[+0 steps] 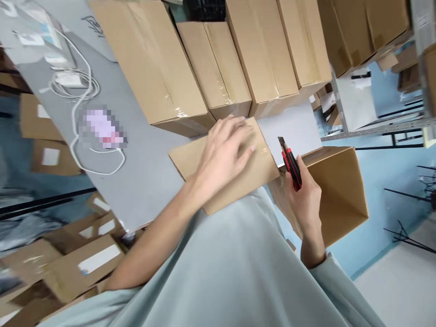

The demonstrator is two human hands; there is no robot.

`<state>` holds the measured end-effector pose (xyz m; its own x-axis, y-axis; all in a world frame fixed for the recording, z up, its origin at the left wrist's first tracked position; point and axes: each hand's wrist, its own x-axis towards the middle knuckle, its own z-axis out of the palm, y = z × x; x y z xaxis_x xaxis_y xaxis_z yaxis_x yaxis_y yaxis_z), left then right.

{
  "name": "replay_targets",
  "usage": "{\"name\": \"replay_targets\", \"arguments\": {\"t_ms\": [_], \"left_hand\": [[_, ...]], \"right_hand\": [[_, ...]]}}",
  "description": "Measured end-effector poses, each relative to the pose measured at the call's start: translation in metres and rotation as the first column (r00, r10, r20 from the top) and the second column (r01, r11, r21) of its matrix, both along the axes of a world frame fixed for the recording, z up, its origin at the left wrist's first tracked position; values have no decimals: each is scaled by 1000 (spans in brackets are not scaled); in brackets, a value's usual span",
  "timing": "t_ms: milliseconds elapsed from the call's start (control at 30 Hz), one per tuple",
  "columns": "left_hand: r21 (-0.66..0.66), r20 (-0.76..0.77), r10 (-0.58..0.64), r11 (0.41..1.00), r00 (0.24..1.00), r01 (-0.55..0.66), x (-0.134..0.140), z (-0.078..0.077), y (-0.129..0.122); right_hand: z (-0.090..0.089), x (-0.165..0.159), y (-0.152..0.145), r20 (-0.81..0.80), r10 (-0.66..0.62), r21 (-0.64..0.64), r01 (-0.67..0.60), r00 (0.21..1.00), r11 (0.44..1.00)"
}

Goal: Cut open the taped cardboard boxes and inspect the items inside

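Observation:
My left hand (226, 147) lies with fingers spread on a brown cardboard piece (221, 195) at the table's near edge, against my body. I cannot tell whether this piece is a loose sheet or the face of a box. To its right, my right hand (304, 195) grips a red and black box cutter (292, 168), its blade out and pointing up and away from me. The blade is apart from the cardboard. Just beyond the right hand and partly behind it, an open cardboard box (340, 195) shows its bare inside.
Several taped cardboard boxes (153, 59) stand in a row at the back of the grey table (136, 195). On the left lie a white cable (90, 79) and a blurred-out pinkish item (102, 127). More labelled boxes (85, 259) are stacked at lower left. Metal shelving (378, 125) stands at right.

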<state>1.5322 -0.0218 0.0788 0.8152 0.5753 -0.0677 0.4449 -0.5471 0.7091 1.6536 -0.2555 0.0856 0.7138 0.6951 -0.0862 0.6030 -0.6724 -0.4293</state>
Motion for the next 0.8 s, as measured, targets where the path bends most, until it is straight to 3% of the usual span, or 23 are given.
{"name": "replay_targets", "arguments": {"t_ms": [133, 267, 567, 800], "left_hand": [[85, -100, 2, 996, 995, 7, 14, -20, -8], [142, -167, 13, 990, 986, 11, 13, -31, -7], [191, -203, 19, 981, 979, 21, 6, -35, -5], [206, -190, 28, 979, 981, 12, 4, -37, -4]], "right_hand": [[-9, 5, -3, -134, 45, 74, -36, 990, 997], [-16, 10, 2, -168, 142, 91, -128, 975, 988], [-8, 15, 14, -236, 235, 106, -215, 943, 971], [4, 14, 15, -195, 297, 66, -289, 935, 955]]}}
